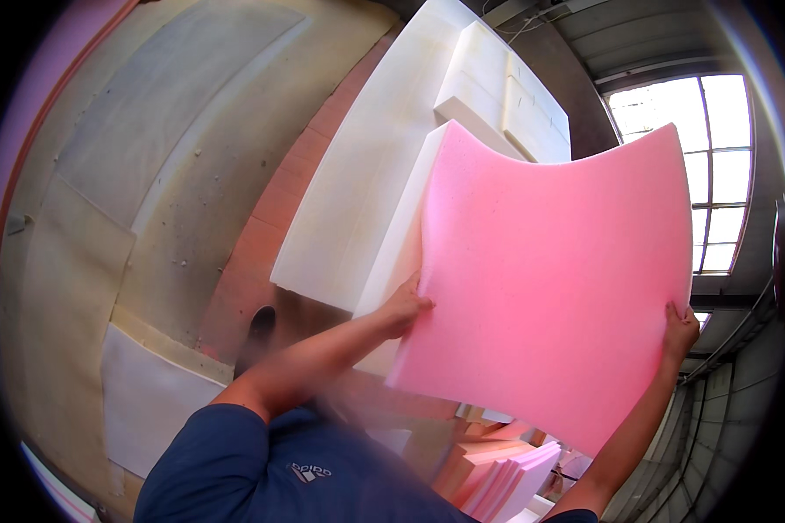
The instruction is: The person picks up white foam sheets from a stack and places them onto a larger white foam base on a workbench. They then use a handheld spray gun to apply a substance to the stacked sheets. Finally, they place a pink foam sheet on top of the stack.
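A large pink foam sheet (549,279) is held up in front of me, its top edge sagging in a curve. My left hand (407,307) grips its left edge, with the thumb on the near face and the fingers hidden behind. At the opposite edge my right hand (681,331) is closed round the sheet, thumb on the near face. Behind the pink sheet, big white foam blocks (349,192) are stacked, and the sheet covers part of them. Whether the sheet rests on the stack I cannot tell.
Several pink and orange foam slabs (506,475) stand on edge below the sheet. Flat pale sheets (174,148) cover the area at left, beside a strip of reddish floor (262,253). A white sheet (153,397) lies nearer me. A bright window (728,166) is at upper right.
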{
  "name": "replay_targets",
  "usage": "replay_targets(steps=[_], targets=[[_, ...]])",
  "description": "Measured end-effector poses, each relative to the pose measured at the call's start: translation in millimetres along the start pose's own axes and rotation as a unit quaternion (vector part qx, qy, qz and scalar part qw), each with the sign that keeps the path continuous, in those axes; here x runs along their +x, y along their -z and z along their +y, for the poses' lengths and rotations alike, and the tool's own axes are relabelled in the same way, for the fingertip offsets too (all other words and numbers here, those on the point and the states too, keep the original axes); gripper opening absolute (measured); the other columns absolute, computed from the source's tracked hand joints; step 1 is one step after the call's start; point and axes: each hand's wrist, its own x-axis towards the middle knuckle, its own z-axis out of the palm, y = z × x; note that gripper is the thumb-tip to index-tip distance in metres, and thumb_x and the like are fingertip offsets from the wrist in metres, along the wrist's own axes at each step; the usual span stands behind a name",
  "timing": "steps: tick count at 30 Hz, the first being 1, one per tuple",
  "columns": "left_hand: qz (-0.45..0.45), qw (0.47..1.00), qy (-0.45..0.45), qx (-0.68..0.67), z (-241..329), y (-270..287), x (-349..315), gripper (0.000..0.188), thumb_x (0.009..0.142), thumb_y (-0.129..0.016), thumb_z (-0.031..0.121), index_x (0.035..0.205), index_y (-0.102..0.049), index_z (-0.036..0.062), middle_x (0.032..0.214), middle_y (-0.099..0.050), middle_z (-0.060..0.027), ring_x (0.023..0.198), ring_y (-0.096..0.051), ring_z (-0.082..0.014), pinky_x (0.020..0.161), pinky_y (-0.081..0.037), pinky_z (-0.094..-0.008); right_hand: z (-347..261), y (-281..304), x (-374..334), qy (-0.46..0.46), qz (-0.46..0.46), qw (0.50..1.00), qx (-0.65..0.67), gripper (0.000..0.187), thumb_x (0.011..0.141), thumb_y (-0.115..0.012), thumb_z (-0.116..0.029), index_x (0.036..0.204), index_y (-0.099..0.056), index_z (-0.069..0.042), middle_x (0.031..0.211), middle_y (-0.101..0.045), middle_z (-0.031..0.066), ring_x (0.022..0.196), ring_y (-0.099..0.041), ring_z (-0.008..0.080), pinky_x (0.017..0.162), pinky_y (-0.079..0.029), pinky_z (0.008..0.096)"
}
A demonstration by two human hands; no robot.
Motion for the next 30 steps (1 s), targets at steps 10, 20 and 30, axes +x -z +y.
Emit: replay_targets(steps=[10, 20, 30], targets=[[0.122, 0.992, 0.034, 0.022, -3.6, -6.4, -24.4, 0.083, 0.085, -0.064, 0.005, 0.153, -0.017, -0.0006, 0.146, -0.04, -0.0205, 0.13, -0.047, -0.0307, 0.109, -0.041, -0.0428, -24.5, 11.0, 16.1, 0.035, -0.004, 0.998, -0.048, 0.03, 0.088, -0.075, -0.025, 0.107, -0.072, -0.002, 0.092, -0.075, 0.0155, 0.083, -0.072, 0.0253, 0.076, -0.053, 0.0363], [0.108, 0.879, -0.013, 0.464, -30.1, 20.6, -67.7, 0.09, 0.084, -0.065, 0.014, 0.157, -0.014, -0.0011, 0.145, -0.042, -0.0324, 0.133, -0.045, -0.0441, 0.113, -0.038, -0.0432, -39.8, 19.6, 19.0, 0.022, 0.012, 0.997, -0.073, 0.031, 0.087, -0.075, -0.026, 0.107, -0.072, -0.003, 0.093, -0.075, 0.0161, 0.084, -0.072, 0.0258, 0.078, -0.053, 0.0368], [0.093, 0.842, 0.017, 0.532, -9.1, 41.3, -61.9, 0.085, 0.08, -0.071, 0.017, 0.155, -0.033, 0.0059, 0.115, -0.067, -0.0219, 0.1, -0.067, -0.0322, 0.091, -0.052, -0.039, -30.1, 28.5, 23.7, 0.026, 0.009, 0.995, -0.098, 0.035, 0.089, -0.074, -0.033, 0.105, -0.072, -0.002, 0.091, -0.073, 0.0159, 0.084, -0.071, 0.0272, 0.075, -0.052, 0.0374]])
